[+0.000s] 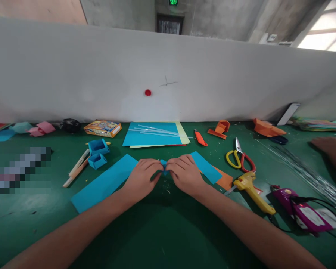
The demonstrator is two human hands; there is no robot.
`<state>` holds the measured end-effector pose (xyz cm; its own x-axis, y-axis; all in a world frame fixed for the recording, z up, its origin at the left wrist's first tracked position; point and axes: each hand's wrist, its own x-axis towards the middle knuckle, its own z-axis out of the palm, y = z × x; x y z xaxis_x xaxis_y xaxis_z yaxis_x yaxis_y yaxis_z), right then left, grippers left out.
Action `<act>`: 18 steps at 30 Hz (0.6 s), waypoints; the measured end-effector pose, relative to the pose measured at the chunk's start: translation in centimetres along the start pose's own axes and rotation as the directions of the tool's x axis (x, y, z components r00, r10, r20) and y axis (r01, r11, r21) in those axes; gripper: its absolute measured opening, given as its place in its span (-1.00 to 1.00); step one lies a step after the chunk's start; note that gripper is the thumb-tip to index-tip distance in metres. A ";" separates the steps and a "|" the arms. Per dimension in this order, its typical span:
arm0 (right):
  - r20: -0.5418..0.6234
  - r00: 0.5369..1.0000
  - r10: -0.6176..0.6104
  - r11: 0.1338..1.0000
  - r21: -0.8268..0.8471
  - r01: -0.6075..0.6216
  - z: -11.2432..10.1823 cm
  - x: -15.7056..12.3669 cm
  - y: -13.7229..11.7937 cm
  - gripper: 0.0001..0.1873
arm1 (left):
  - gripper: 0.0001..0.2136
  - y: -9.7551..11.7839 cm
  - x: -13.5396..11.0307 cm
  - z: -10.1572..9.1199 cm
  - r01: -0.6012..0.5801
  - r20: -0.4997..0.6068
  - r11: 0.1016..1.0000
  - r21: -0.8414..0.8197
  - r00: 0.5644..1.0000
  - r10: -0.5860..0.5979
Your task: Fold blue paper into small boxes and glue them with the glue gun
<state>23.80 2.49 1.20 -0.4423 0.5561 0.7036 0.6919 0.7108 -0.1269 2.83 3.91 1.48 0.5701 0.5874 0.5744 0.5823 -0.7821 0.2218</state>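
Between my two hands is a small piece of blue paper (164,166), mostly hidden by the fingers. My left hand (144,175) pinches its left side, and my right hand (186,173) pinches its right side. A long blue paper strip (100,186) lies partly under my left forearm. Beside my right hand rests a shorter blue paper piece (207,167), overlapping an orange paper piece (224,179). Folded blue paper boxes (98,153) stand to the left of my left hand.
Blue and yellow sheets (154,136) carry clear glue sticks (156,130). To the right are a red cutter (201,138), scissors (240,155), a yellow glue gun (253,190) and a purple power strip (301,211). Another person's hand (329,145) rests at the right edge. A white partition (72,74) stands behind.
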 end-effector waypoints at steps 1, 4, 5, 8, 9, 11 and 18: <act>0.020 1.000 0.009 0.999 -0.038 -0.009 0.1 -0.1 0.1 -0.75 | -0.86 0.1 -0.1 0.2 0.013 0.032 0.999 0.029 0.999 -0.014; 0.080 0.995 0.066 0.994 -0.094 -0.058 0.4 -0.4 0.2 -0.75 | -0.76 0.4 -0.2 0.3 0.053 0.093 0.992 0.113 0.994 -0.064; 0.098 0.992 0.082 0.993 -0.097 -0.072 0.5 -0.4 0.1 -0.75 | -0.75 0.5 -0.2 0.4 0.060 0.107 0.989 0.132 0.991 -0.074; 0.141 0.983 0.119 0.990 -0.097 -0.106 0.7 -0.5 -0.2 -0.79 | -0.84 0.7 -0.3 0.4 0.054 0.158 0.983 0.174 0.984 -0.082; 0.158 0.978 0.134 0.988 -0.097 -0.120 0.8 -0.5 -0.3 -0.80 | -0.86 0.7 -0.3 0.4 0.053 0.173 0.981 0.188 0.981 -0.086; 0.193 0.966 0.170 0.984 -0.095 -0.154 0.8 -0.5 -0.5 -0.82 | -0.86 0.9 -0.4 0.5 0.057 0.196 0.976 0.208 0.976 -0.098; 0.307 0.909 0.284 0.958 -0.042 -0.285 0.5 -0.1 -0.7 -0.81 | -0.86 1.1 -0.2 0.2 0.133 0.269 0.976 0.172 0.947 -0.176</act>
<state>23.07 2.15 0.88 -0.3808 0.8390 0.3887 0.8124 0.5043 -0.2926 3.51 2.93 1.43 0.5930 0.7501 0.2928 0.7439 -0.6495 0.1574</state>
